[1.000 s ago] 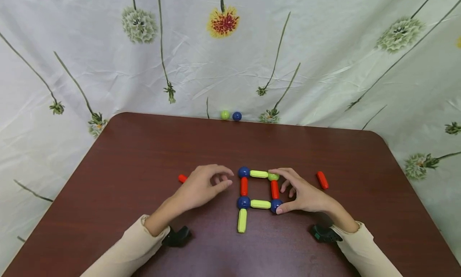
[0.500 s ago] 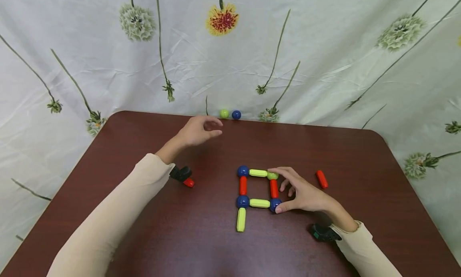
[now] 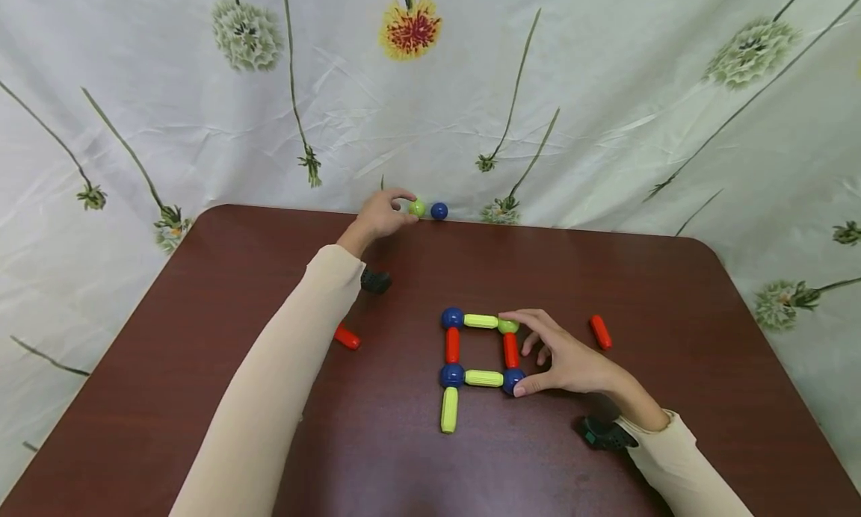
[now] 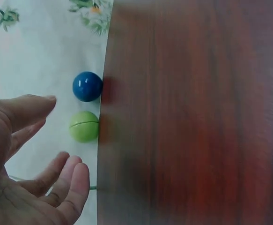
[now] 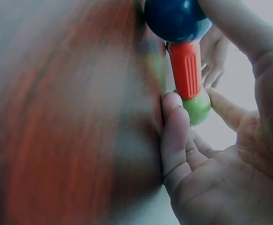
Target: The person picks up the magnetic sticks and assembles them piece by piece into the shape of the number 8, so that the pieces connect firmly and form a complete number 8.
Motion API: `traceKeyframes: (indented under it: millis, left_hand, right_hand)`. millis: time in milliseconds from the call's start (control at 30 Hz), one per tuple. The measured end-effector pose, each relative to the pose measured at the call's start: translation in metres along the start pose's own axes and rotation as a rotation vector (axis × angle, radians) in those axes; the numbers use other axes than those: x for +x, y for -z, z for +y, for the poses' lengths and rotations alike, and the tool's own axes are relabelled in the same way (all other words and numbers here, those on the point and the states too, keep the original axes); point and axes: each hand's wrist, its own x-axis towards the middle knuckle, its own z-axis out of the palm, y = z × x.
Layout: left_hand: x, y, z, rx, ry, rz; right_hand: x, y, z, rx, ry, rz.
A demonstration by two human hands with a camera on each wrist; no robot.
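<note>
At the far table edge, my left hand (image 3: 382,217) has its thumb and fingers spread beside a lime-green ball (image 3: 417,208). The left wrist view shows a gap between the fingers and this green ball (image 4: 84,127). A blue ball (image 3: 439,211) lies just right of it. My right hand (image 3: 572,358) holds the right side of a square of magnetic sticks and balls. Its thumb is on the near blue ball (image 3: 513,380) and its index finger on the far green ball (image 3: 508,326). A red stick (image 3: 511,350) joins those two.
The square's left side is a red stick (image 3: 453,346) between two blue balls. A yellow-green stick (image 3: 449,410) extends toward me from its near-left corner. Loose red sticks lie left (image 3: 347,337), partly behind my left sleeve, and right (image 3: 601,332). A flowered cloth (image 3: 592,128) hangs behind the table.
My left hand has moved from beside the square, away from me, to the green ball at the far edge. The right hand and the square stay put.
</note>
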Motion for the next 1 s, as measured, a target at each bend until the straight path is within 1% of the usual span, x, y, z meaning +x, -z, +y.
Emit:
traceKeyframes:
  millis: [67,167,300,433,567,733,867,1000]
  left_hand:
    - [0.007,-0.003,0.004,-0.005,0.020,-0.003]
    - [0.018,-0.007,0.005,-0.038,0.053,-0.036]
    - [0.027,-0.014,0.002,-0.067,0.064,-0.077]
    - [0.033,-0.019,-0.001,-0.071,0.054,-0.088]
    - [0.037,-0.022,-0.004,-0.056,0.053,-0.108]
    - [0.040,-0.022,-0.008,-0.028,0.065,-0.119]
    - [0.039,-0.023,-0.009,-0.005,0.050,-0.114]
    - [0.039,-0.026,-0.010,-0.014,0.030,-0.084]
  right_hand:
    - [0.000,0.001,0.000,-0.004,0.004,0.005]
    - [0.000,0.001,0.000,-0.007,0.008,0.002]
    - [0.001,0.000,-0.001,0.000,0.003,-0.003]
    - [0.000,0.000,-0.002,0.005,0.004,0.002]
    - [0.000,0.000,-0.002,0.004,0.006,0.003]
    - [0.000,0.000,-0.001,0.002,0.004,-0.001]
    - [0.000,0.001,0.000,0.000,0.000,0.003]
    - [-0.001,0.001,0.001,-0.003,-0.010,0.001]
